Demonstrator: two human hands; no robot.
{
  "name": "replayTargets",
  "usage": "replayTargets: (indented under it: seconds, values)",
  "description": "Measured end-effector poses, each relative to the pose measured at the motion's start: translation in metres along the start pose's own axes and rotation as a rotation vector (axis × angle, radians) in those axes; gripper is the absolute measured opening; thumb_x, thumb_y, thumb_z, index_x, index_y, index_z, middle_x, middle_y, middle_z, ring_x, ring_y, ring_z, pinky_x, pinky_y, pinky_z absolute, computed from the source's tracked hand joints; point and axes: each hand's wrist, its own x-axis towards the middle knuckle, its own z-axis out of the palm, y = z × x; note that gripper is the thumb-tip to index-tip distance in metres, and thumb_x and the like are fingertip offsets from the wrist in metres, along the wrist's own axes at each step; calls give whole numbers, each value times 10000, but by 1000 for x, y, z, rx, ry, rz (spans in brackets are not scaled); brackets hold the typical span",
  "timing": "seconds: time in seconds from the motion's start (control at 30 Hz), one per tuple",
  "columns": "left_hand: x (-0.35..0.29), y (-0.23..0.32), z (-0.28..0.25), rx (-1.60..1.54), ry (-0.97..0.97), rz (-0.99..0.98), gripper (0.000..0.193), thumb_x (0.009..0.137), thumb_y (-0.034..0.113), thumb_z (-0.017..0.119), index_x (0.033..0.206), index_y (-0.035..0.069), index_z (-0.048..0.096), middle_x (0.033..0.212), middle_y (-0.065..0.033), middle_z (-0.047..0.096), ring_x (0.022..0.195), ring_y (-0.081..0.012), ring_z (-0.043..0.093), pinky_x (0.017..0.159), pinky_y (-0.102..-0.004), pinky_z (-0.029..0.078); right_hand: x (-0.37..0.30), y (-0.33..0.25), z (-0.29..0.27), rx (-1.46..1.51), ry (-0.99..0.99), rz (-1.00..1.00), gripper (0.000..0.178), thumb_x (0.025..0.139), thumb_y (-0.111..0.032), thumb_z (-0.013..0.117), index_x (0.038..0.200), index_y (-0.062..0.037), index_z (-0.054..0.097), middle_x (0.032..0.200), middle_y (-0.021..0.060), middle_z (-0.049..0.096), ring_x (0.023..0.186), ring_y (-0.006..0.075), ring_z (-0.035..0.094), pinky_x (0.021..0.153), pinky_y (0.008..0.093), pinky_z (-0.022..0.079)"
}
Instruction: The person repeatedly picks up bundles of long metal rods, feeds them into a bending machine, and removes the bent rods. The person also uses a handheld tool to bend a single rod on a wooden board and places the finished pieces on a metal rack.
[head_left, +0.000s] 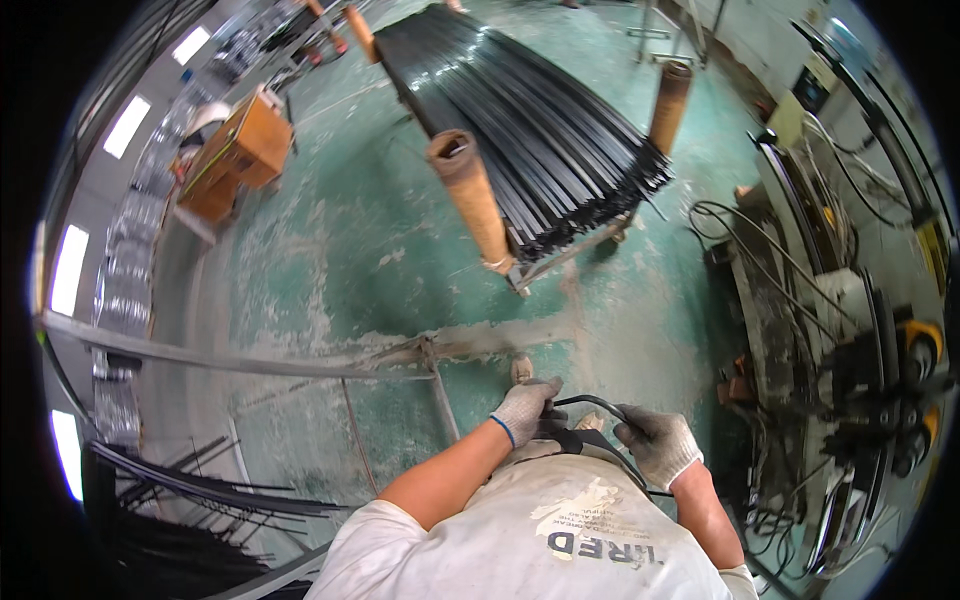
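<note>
My left hand (527,412), in a grey-white knit glove with a blue cuff edge, is closed in front of my waist. To its right, my right hand (662,443) is closed too, in a similar glove with a darker palm side. Between them a thin black strip (588,399) bows upward, gripped by both hands. A dark length also shows below the right hand, close against my shirt; whether it is the same strip I cannot tell. The fingertips are partly hidden.
Ahead stands a cart stacked with long black strips (520,110), with brown tube posts (470,195) at its corners. A machine with cables (840,320) is at right. Metal rails (250,365) and more black strips (200,480) lie left; an orange-brown desk (240,150) is beyond.
</note>
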Motion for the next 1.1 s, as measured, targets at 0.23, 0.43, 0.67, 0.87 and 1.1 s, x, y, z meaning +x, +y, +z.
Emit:
replayTargets:
  seconds: [0.23, 0.43, 0.67, 0.87, 1.1]
  values:
    - [-10, 79, -75, 197, -24, 152, 323, 1034, 305, 792, 1226, 59, 706, 941, -43, 610, 746, -195, 674, 680, -392, 641, 90, -75, 47, -131, -75, -97, 334, 1033, -192, 760, 1325, -30, 781, 998, 246, 793, 860, 341, 777, 822, 408, 611]
    - [10, 161, -158, 159, -80, 276, 260, 1057, 271, 752, 1120, 19, 751, 870, -26, 654, 773, -153, 671, 687, -355, 596, 161, -174, 78, -126, -146, 0, 357, 1037, -222, 751, 1341, -36, 778, 1047, 251, 804, 933, 377, 793, 870, 400, 613]
    - [45, 248, -223, 126, -29, 436, 270, 1071, 300, 744, 1112, 34, 754, 855, -37, 702, 691, -146, 682, 609, -325, 575, 251, -250, 116, -51, -236, 32, 348, 1075, -182, 736, 1385, -26, 760, 943, 174, 800, 798, 168, 710, 801, 357, 601]
    - [66, 350, -272, 17, 60, 250, 253, 1027, 274, 773, 1070, 24, 782, 892, -49, 725, 778, -170, 704, 694, -363, 598, 358, -311, 153, 35, -369, 43, 374, 1083, -198, 738, 1429, -57, 746, 1068, 222, 819, 913, 192, 752, 889, 371, 602]
    - [122, 498, -334, -168, -17, 199, 191, 1020, 229, 750, 1008, 41, 718, 802, -102, 687, 706, -237, 721, 671, -407, 640, 507, -369, 185, 221, -421, -28, 336, 1099, -176, 711, 1386, -5, 740, 1125, 163, 822, 981, 189, 740, 943, 360, 593]
